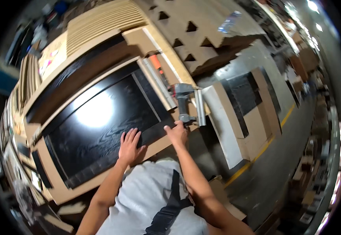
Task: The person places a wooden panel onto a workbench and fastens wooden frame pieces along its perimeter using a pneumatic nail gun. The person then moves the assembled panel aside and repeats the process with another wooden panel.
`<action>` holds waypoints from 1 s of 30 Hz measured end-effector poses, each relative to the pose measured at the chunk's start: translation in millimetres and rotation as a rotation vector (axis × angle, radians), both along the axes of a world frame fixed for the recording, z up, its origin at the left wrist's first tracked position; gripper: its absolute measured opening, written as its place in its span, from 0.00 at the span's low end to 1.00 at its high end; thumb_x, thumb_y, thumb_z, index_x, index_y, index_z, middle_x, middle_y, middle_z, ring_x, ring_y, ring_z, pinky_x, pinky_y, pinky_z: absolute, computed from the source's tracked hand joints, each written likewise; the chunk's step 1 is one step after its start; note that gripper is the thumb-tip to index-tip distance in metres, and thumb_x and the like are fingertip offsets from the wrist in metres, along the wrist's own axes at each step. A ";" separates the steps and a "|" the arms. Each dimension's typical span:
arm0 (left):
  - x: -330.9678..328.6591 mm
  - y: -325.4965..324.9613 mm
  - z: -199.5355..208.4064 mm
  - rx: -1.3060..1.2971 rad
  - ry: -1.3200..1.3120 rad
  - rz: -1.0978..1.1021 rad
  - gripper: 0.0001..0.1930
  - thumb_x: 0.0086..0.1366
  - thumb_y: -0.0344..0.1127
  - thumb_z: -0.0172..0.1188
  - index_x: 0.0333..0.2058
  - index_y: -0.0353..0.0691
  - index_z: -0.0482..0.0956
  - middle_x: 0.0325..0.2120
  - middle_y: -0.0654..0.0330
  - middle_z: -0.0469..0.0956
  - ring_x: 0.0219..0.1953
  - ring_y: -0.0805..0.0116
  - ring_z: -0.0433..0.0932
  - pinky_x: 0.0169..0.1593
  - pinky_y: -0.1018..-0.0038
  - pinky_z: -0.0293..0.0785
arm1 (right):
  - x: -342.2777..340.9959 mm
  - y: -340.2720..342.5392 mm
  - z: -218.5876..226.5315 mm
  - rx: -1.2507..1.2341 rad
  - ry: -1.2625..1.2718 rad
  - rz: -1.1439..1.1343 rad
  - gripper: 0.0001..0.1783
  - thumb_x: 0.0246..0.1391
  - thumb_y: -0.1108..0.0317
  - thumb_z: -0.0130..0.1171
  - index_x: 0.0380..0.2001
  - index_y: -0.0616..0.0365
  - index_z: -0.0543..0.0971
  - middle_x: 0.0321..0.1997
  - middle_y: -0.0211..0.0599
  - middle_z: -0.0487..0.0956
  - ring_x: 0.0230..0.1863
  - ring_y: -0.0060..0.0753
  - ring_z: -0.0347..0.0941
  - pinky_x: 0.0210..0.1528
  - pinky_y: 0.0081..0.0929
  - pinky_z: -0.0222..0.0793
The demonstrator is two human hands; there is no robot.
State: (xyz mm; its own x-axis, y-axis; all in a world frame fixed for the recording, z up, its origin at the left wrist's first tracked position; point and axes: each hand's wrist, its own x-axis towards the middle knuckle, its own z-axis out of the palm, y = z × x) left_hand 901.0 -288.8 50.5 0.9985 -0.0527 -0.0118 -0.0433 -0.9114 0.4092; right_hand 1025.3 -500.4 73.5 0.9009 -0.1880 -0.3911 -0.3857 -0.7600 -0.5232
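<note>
A black wood-grain panel door (111, 129) with a recessed centre lies on the bench in front of me, a bright glare on its surface. My left hand (129, 149) rests on its near edge, fingers stretched out and spread. At the panel's near right corner is my right hand (177, 135), thumb and forefinger apart, its other fingers partly hidden. Just beyond that hand lies a grey nail gun (183, 102) with a red part on top; I cannot tell whether the fingertips touch it. A hammer (155, 62) with an orange handle lies farther off.
Behind the panel stands a long dark board (72, 74), with a stack of wooden strips (103, 19) beyond. Cardboard packing (201, 35) with triangular cut-outs is at the far right. Cardboard-edged black pieces (245, 98) stand right of the bench, near a yellow floor line (237, 175).
</note>
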 end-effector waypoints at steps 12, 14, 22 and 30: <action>2.1 4.1 -6.1 0.034 0.012 0.018 0.34 0.61 0.53 0.64 0.62 0.43 0.69 0.66 0.58 0.64 0.70 0.61 0.58 0.72 0.51 0.48 | 90.9 -23.1 0.7 -0.315 -0.299 0.365 0.42 0.47 0.54 0.71 0.61 0.62 0.66 0.55 0.58 0.74 0.56 0.62 0.71 0.58 0.49 0.67; 0.2 5.0 -4.1 0.026 0.027 0.008 0.34 0.62 0.54 0.63 0.62 0.43 0.69 0.67 0.59 0.64 0.70 0.61 0.58 0.73 0.52 0.47 | 100.0 -23.8 -9.3 -0.312 -0.193 0.313 0.50 0.48 0.55 0.71 0.67 0.63 0.57 0.57 0.63 0.73 0.58 0.63 0.70 0.60 0.49 0.66; -4.8 8.0 -2.0 0.007 0.030 0.015 0.34 0.63 0.54 0.61 0.63 0.44 0.67 0.66 0.59 0.64 0.71 0.63 0.57 0.73 0.54 0.47 | 114.7 -57.8 11.7 0.329 0.103 0.156 0.53 0.45 0.80 0.64 0.72 0.62 0.48 0.43 0.46 0.77 0.34 0.35 0.76 0.36 0.31 0.74; -3.9 8.4 -5.4 -0.017 0.017 0.017 0.34 0.64 0.54 0.60 0.64 0.43 0.67 0.67 0.59 0.63 0.71 0.63 0.57 0.73 0.53 0.47 | 61.4 -70.5 114.2 0.516 0.380 0.141 0.24 0.48 0.78 0.61 0.51 0.66 0.73 0.22 0.35 0.75 0.19 0.29 0.74 0.23 0.28 0.72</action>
State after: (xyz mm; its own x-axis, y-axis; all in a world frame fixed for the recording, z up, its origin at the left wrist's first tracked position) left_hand 897.1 -280.4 45.1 0.9990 -0.0360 -0.0276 -0.0208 -0.9047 0.4255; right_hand 1086.7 -571.0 187.7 0.6842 0.2191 -0.6957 -0.5307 -0.5047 -0.6809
